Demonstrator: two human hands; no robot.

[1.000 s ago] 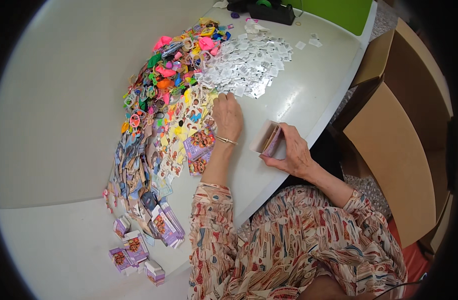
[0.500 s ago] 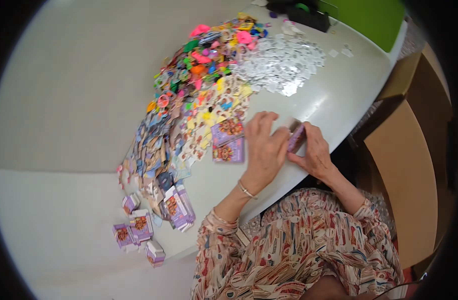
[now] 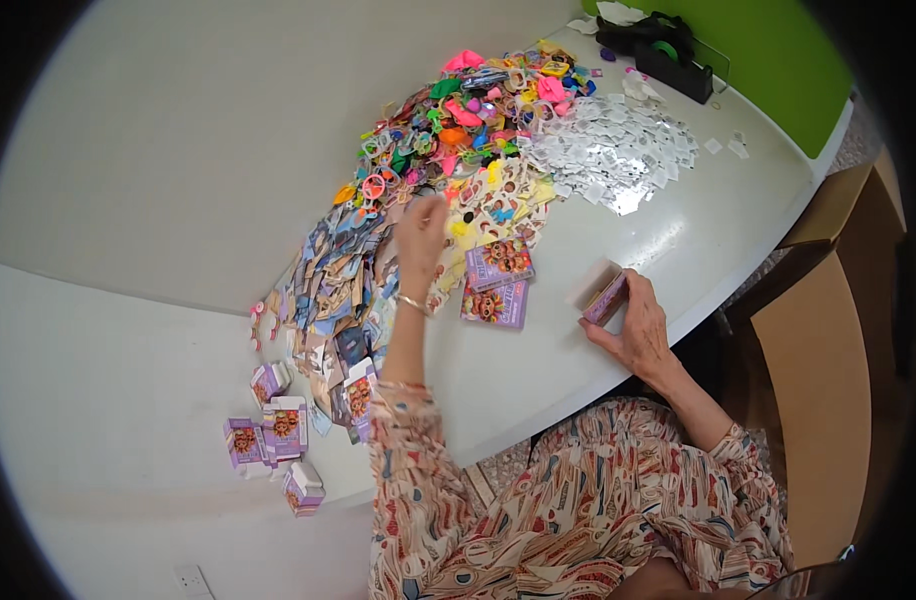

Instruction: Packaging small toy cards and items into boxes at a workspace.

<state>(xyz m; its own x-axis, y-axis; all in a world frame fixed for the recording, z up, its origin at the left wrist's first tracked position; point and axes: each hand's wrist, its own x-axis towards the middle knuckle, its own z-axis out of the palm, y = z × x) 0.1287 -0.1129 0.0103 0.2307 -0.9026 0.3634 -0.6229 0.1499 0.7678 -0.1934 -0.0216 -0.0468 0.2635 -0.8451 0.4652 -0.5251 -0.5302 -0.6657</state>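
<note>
My left hand (image 3: pixel 419 238) reaches out over a long heap of small colourful plastic pieces (image 3: pixel 458 120) and printed cards (image 3: pixel 328 290); whether its fingers hold anything cannot be seen. My right hand (image 3: pixel 638 325) rests near the table's front edge and grips a small purple box (image 3: pixel 605 296), open end up. Two flat purple printed cartons (image 3: pixel 498 280) lie between my hands.
The white table (image 3: pixel 148 200) curves around me. Several folded purple boxes (image 3: pixel 278 430) stand at the lower left. A heap of shiny silver packets (image 3: pixel 618 160) lies at the far right, behind it a black tape dispenser (image 3: pixel 668 55). A brown cardboard box (image 3: pixel 828 350) stands on my right.
My left hand has left the purple box, where both hands met, and stretched out to the colourful heap. My right hand still holds the box near the edge.
</note>
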